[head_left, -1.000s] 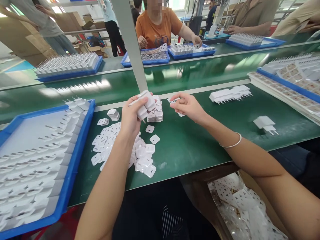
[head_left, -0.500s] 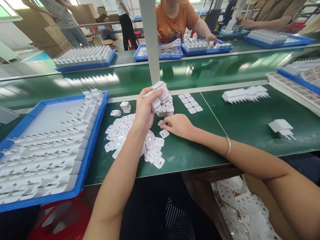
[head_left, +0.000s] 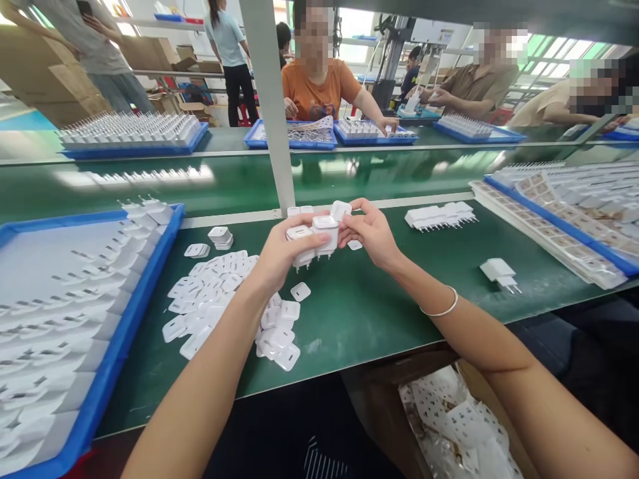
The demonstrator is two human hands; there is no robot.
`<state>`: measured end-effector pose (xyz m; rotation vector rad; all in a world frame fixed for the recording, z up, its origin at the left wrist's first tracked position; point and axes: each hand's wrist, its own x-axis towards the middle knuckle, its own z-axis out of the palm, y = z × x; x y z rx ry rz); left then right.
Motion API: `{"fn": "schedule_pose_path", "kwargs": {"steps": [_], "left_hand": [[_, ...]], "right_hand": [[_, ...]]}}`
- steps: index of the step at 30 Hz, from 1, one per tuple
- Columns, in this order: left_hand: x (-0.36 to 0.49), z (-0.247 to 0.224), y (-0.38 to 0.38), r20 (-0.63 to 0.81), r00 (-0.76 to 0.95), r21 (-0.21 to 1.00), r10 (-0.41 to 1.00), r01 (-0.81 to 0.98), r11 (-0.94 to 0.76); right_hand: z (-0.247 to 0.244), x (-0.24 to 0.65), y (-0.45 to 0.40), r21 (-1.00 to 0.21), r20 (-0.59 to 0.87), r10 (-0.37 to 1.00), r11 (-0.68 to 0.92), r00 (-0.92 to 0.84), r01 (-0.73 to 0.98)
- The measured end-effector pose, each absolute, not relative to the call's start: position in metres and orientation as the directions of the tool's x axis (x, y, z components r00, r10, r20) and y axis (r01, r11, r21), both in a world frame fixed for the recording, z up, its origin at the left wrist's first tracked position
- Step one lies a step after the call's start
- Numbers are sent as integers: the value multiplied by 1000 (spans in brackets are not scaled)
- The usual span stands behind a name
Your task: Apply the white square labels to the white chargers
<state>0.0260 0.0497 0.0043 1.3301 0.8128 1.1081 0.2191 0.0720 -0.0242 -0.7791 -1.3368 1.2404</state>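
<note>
White plug adapters [head_left: 325,234] with metal pins pointing down are gripped side by side in my left hand [head_left: 279,256], above the green table. My right hand [head_left: 370,234] pinches a small white cover plate [head_left: 341,211] by its edge, beside the upper corner of the nearest adapter. Below and left of my hands lies a loose heap of white cover plates [head_left: 214,293]. One single plate [head_left: 300,291] rests on the table under the adapters, and another [head_left: 355,245] lies partly behind my right hand.
A blue tray [head_left: 127,346] with rows of adapters is at the left. Short plate stacks [head_left: 220,237] stand behind the heap. To the right are a row of adapters [head_left: 440,216], a lone adapter [head_left: 499,273] and stacked trays [head_left: 549,233]. A post [head_left: 272,106] rises ahead; people work beyond.
My right hand has risen from the table with a cover plate and come to the adapters. My left hand has lowered and turned them, pins now down. The view has shifted right and up.
</note>
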Motion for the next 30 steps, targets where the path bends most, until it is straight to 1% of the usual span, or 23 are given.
{"fn": "schedule_pose_path", "kwargs": {"steps": [3,5,7,9,10,11,12,13,15,17,19,21,23,30], "left_hand": [[32,2,45,166,324,985,931,-89,-145],[32,0,45,229,295,970,928,7,-241],[32,-3,46,305,282,931,910,115,-347],[31,-6,48,381,300,875,875,188,-446],[31,-8,49,419,311,845,853,209,-492],[31,-10,49,455,317,816,832,226,-532],[31,-12,50,485,318,789,814,243,-565],[32,-13,50,511,315,765,800,259,-590],[33,-17,51,548,306,728,778,284,-624],[34,-21,52,569,303,709,765,292,-642],[35,-23,52,565,314,714,763,278,-643],[36,-25,51,550,329,726,768,265,-634],[37,-25,50,546,341,724,766,268,-635],[37,-24,47,528,383,707,758,297,-642]], "right_hand": [[-25,215,66,-950,308,926,288,-220,-120],[-25,217,64,-926,366,908,377,-203,16],[-23,222,65,-829,480,857,513,-186,222],[-20,227,67,-676,593,783,612,-189,411],[-19,230,68,-616,634,751,634,-183,468],[-17,231,68,-585,668,727,646,-161,490],[-14,232,66,-593,686,717,650,-124,476],[-11,231,63,-631,687,722,647,-79,428],[-4,229,55,-740,639,769,622,-23,258],[4,225,44,-835,539,840,542,-59,89],[9,221,35,-899,433,888,438,-156,-3],[10,218,29,-939,340,906,340,-252,-44],[9,215,27,-958,286,907,280,-310,-64],[6,213,27,-963,267,905,268,-331,-43]]}}
